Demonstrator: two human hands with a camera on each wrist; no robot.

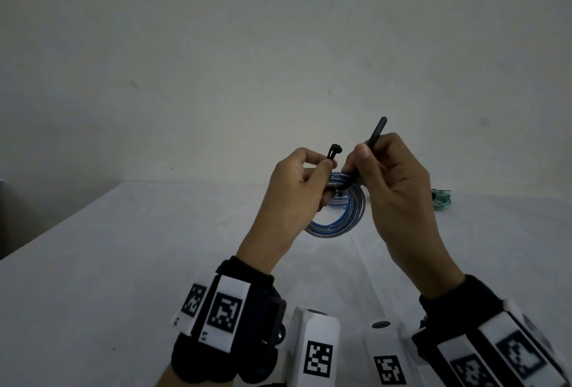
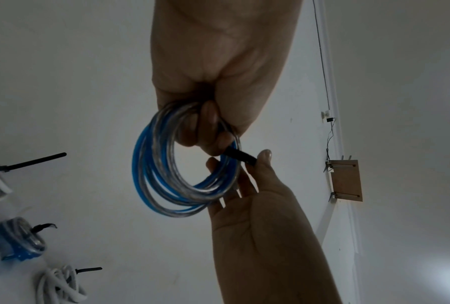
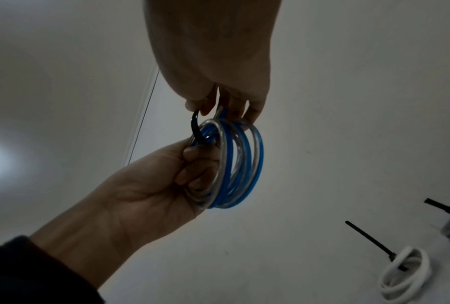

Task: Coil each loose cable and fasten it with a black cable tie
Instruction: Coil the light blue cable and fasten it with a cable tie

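Overall, a white table fills the lower half of the head view, with a pale wall above it. Over the table, near the frame's centre, both hands are raised around one coil. The right hand sits right of centre, its thumb and fingers pinching the long tail of a black cable tie, which sticks up toward the upper right. The left hand sits left of centre; its fingers are curled through the blue and clear cable coil, and its thumb and forefinger pinch the tie's head end, which pokes up above the knuckles. The coil hangs below and between the two hands, above the table. In the left wrist view the tie runs as a short black strip from the left fingers across the coil's strands to the right thumb; in the right wrist view it curves as a black arc against the coil's top.

At the lower left of the left wrist view lie a tied blue coil and a tied white coil, each with a black tail sticking out. At the right of the head view, behind the right hand, a small green cable lies on the table.
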